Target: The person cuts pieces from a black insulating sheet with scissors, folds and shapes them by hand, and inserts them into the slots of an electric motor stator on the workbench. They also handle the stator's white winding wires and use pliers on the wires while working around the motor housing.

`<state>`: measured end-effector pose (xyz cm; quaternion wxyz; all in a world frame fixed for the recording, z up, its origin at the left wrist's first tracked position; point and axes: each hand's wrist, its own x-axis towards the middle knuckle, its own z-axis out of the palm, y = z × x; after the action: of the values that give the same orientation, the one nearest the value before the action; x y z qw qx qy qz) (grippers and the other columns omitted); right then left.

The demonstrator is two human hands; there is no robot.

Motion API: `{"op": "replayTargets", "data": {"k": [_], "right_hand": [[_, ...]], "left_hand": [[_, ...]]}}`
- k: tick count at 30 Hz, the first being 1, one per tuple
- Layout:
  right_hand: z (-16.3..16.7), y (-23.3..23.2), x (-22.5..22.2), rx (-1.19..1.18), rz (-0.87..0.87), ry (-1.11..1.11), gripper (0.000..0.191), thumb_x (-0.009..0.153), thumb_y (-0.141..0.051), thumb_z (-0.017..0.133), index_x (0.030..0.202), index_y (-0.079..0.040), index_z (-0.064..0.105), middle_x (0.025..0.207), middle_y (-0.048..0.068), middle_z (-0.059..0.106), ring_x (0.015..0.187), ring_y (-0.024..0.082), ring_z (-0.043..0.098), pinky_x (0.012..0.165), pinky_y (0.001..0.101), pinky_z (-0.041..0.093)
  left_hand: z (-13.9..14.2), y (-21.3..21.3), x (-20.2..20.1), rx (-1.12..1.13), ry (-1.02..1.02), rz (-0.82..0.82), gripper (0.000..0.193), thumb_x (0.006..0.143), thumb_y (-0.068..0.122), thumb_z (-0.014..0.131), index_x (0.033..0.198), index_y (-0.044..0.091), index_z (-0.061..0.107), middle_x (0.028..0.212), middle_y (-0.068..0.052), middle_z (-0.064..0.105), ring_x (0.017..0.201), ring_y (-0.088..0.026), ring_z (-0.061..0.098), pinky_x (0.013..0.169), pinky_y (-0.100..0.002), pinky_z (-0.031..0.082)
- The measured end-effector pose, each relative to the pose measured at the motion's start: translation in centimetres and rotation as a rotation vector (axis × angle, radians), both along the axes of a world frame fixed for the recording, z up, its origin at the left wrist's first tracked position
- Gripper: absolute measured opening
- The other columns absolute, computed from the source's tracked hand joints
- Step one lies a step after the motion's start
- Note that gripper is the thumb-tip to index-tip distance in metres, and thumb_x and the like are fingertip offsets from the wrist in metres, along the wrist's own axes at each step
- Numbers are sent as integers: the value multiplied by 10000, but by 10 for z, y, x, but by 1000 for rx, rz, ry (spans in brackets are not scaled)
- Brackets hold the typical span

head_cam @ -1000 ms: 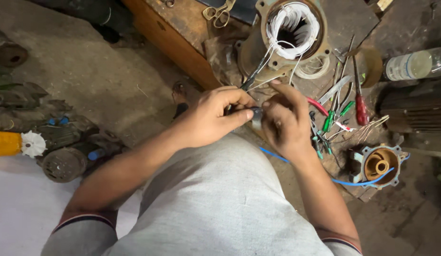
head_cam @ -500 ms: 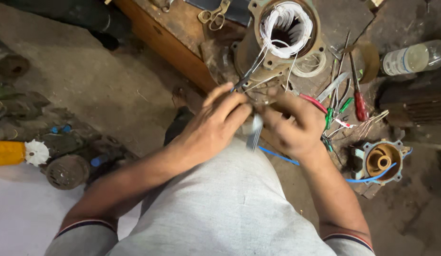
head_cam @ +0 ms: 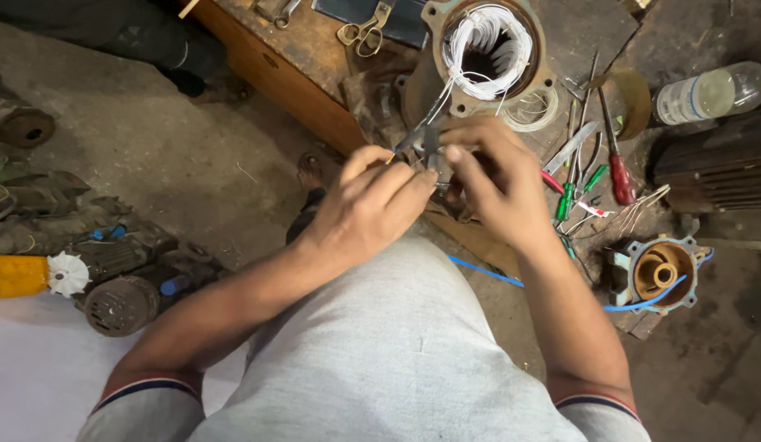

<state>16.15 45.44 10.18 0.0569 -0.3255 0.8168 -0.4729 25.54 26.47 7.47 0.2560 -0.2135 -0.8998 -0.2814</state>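
Gripping small pliers (head_cam: 419,141) in my left hand (head_cam: 365,205), I pinched white winding leads (head_cam: 442,96) with my right hand (head_cam: 496,182), both grips pressed together just before the motor stator (head_cam: 485,51) on the tabletop (head_cam: 311,49), keeping the wires taut for working.

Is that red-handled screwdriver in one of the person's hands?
No. The red-handled screwdriver lies on the bench beside the green-handled tools, apart from both hands.

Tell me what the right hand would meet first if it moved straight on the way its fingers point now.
Probably the left hand: the right hand points left towards it, with fingertips almost meeting over the small pliers. Depth is unclear.
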Motion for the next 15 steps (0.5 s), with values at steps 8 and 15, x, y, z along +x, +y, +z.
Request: {"op": "replayTargets", "data": {"k": [8,15], "right_hand": [[-41,18,12,73,153,761,319,842,-9,752,1124,-81,623,1339,176,604,990,311,670,764,376,534],[-25,22,9,97,277,1256,236,856,-100,823,996,-161,643,1187,81,685,969,258,755,643,297,494]], "left_hand": [[11,-8,-7,582,-696,-88,195,916,110,670,1085,12,660,961,-113,711,847,-246,735,758,-367,567],[11,0,6,469,-380,-61,128,999,51,639,1120,18,617,1075,-134,671,1002,-336,700,861,-420,575]]}}
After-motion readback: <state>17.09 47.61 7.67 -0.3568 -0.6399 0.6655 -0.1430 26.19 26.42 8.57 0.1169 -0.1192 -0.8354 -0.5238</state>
